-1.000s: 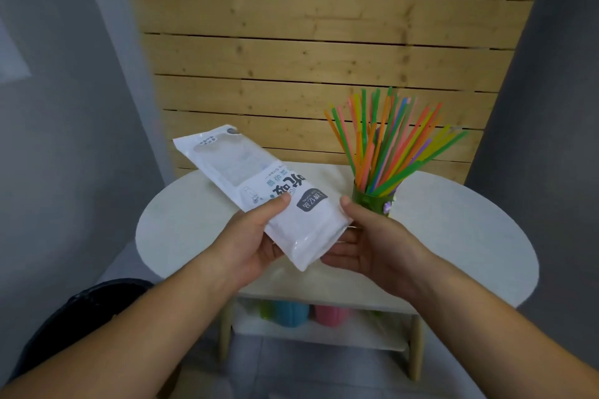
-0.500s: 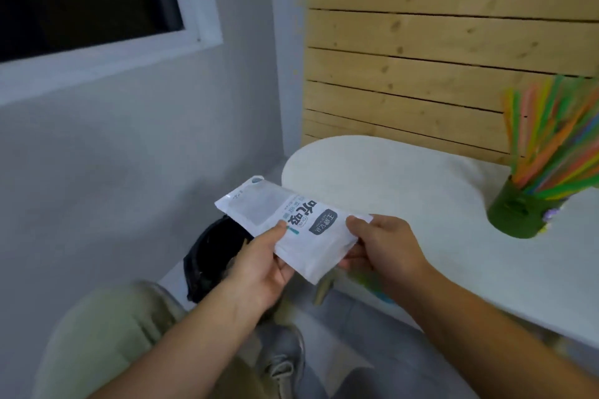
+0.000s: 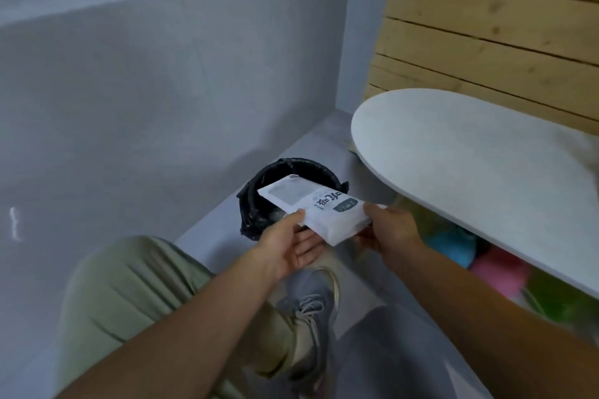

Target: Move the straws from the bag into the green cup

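A flat white straw bag (image 3: pixel 319 208) with dark print is held between both hands, its far end over a black-lined bin (image 3: pixel 285 194) on the floor. My left hand (image 3: pixel 291 246) grips the bag's near left corner with thumb on top. My right hand (image 3: pixel 387 232) pinches its near right edge. No straws show through the bag's clear window. The green cup and the straws are out of view.
The white oval table (image 3: pixel 470 165) stands to the right, with blurred blue, pink and green items (image 3: pixel 499 269) on its lower shelf. A grey wall is on the left, wood slats at the back right. My leg and grey shoe (image 3: pixel 311 304) are below the hands.
My view has swung left and down, off the table. Both hands carried the bag from above the table to above the bin. The cup of straws has left the view.
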The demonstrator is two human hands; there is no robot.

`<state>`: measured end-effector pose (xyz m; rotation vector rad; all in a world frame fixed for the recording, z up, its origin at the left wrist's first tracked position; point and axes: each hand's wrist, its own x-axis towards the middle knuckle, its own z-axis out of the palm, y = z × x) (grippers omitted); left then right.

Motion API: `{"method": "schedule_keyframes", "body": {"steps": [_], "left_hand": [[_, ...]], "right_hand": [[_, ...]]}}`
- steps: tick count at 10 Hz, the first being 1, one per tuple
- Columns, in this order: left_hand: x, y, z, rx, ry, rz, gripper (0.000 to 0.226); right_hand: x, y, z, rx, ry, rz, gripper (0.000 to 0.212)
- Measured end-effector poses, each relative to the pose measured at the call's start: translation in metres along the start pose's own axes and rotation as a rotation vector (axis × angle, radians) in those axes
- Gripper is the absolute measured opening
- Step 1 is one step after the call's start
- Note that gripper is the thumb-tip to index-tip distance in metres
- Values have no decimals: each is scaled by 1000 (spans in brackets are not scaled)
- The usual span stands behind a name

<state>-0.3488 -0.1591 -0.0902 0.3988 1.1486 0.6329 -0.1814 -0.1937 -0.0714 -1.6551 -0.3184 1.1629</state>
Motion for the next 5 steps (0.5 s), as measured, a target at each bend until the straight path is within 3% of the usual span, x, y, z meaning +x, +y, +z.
{"method": "schedule_keyframes", "body": {"steps": [3,5], "left_hand": [[12,14,-3,56,44,31,12],[19,26,-13,184,190,107,27]], "right_hand": [[23,-5,27,-114,-7,15,26],[28,-10,49,-52,-102,109,38]]}}
